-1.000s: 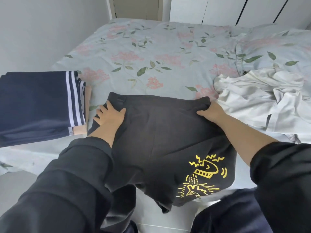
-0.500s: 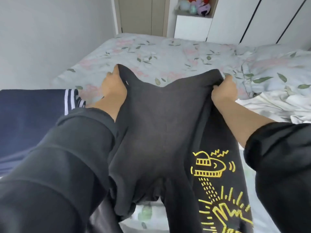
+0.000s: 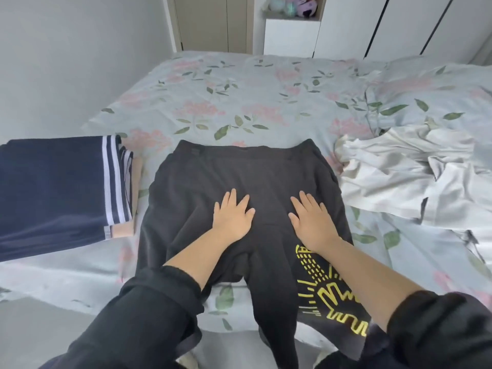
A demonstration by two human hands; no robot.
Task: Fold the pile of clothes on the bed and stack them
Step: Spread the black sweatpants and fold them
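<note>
Black trousers [image 3: 239, 171] with a yellow print on one leg lie flat on the bed [image 3: 261, 102], waistband away from me, legs hanging over the near edge. My left hand [image 3: 233, 215] rests flat on them, fingers spread, left of the middle. Flat beside it, my right hand [image 3: 310, 221] presses the right side just above the print. A folded navy garment [image 3: 50, 193] with white stripes lies to the left on something beige. A crumpled white garment [image 3: 415, 171] lies to the right.
The floral bedsheet stretches away behind the trousers. A grey wall [image 3: 66, 62] runs along the left side of the bed. White wardrobes [image 3: 386, 25] and a shelf with soft toys [image 3: 290, 8] stand beyond the far end. Grey floor shows at lower left.
Both hands had gripped the waistband corners and lifted the trousers up. Now the trousers lie spread on the bed and both hands have let go and lie flat on the cloth.
</note>
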